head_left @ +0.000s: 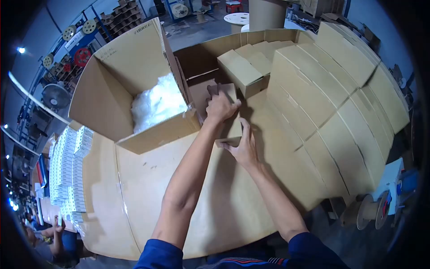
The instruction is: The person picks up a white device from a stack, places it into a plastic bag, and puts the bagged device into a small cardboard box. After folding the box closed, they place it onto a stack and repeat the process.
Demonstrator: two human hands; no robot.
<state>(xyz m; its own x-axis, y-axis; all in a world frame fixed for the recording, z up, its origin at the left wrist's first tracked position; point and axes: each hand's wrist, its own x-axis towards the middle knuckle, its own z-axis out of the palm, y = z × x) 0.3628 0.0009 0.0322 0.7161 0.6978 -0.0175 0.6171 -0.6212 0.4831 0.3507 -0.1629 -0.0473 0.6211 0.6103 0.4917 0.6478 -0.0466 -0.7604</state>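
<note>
Cardboard-covered table | small box | between both hands

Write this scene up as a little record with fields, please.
Left hand: on the far part of a small brown box
Right hand: around its near end
Left side: open carton holding translucent plastic
Right side: stacked brown boxes
Far left: stacked white printed boxes
Lower left edge: another person
Background: reels, fan
</note>
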